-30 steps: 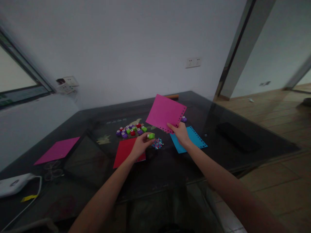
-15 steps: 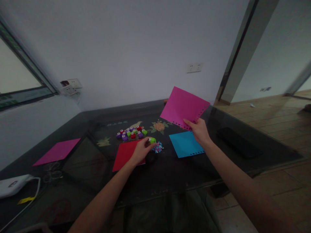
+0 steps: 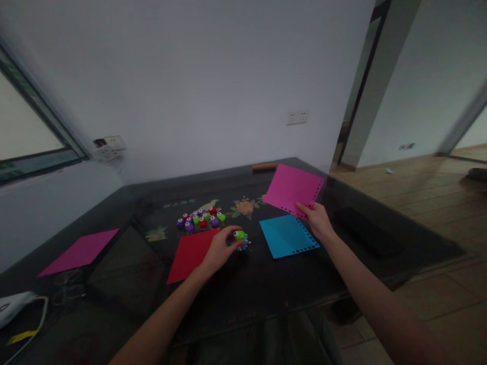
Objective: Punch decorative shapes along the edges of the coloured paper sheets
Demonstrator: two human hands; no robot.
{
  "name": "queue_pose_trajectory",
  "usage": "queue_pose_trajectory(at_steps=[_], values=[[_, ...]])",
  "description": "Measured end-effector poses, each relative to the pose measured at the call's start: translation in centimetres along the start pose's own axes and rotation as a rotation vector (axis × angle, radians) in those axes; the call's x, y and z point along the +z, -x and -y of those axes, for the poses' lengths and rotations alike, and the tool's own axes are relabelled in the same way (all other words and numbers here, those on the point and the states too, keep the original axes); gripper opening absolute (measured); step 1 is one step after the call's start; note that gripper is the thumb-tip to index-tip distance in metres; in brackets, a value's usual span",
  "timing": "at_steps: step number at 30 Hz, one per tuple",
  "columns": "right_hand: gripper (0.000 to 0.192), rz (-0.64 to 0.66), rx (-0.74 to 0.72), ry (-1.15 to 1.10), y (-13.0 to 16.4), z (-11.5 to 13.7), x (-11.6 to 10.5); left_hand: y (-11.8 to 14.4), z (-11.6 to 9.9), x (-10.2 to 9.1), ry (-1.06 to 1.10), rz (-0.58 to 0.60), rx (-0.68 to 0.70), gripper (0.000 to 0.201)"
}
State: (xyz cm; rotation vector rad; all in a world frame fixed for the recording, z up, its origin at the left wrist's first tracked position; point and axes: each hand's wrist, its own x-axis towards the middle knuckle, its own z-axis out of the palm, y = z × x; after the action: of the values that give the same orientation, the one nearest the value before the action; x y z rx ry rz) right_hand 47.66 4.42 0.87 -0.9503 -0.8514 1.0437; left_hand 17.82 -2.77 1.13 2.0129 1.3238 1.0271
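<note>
Lowering since a moment ago, the right hand (image 3: pixel 317 221) pinches the punched pink sheet (image 3: pixel 292 188) beyond the blue sheet (image 3: pixel 286 236); the left hand (image 3: pixel 219 248) grips a green punch (image 3: pixel 239 234).

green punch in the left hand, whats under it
A small heap of coloured paper bits lies under and beside the green punch, on the dark table. The left hand and the punch cover part of the heap.
</note>
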Motion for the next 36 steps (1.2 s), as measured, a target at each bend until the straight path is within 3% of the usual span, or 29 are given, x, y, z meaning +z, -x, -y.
queue_pose_trajectory(at_steps=[4,8,11,14,19,26,36], values=[[0.03,-0.028,-0.047,-0.007,0.0,0.5,0.0,-1.1,0.3,-0.1,-0.009,-0.013,0.029,0.028],[0.032,-0.053,-0.08,-0.028,0.0,1.0,-0.1,-4.5,0.0,1.1,-0.083,-0.011,0.114,0.027],[0.033,-0.084,-0.116,-0.061,-0.1,1.3,-0.3,-8.1,-0.2,3.3,-0.061,0.004,0.126,0.028],[0.032,-0.111,-0.144,-0.078,-0.3,1.3,-0.7,-11.7,-0.4,6.0,-0.124,0.006,0.028,0.028],[0.034,-0.117,-0.15,-0.081,-0.3,1.6,-0.7,-15.8,-0.6,9.7,-0.176,-0.007,-0.047,0.026],[0.031,-0.106,-0.145,-0.075,0.0,1.9,-0.5,-18.5,-0.1,12.6,-0.25,-0.01,-0.138,0.025],[0.032,-0.106,-0.129,-0.101,0.1,2.0,-0.4,-20.3,-1.0,13.7,-0.147,-0.055,-0.181,0.02]])
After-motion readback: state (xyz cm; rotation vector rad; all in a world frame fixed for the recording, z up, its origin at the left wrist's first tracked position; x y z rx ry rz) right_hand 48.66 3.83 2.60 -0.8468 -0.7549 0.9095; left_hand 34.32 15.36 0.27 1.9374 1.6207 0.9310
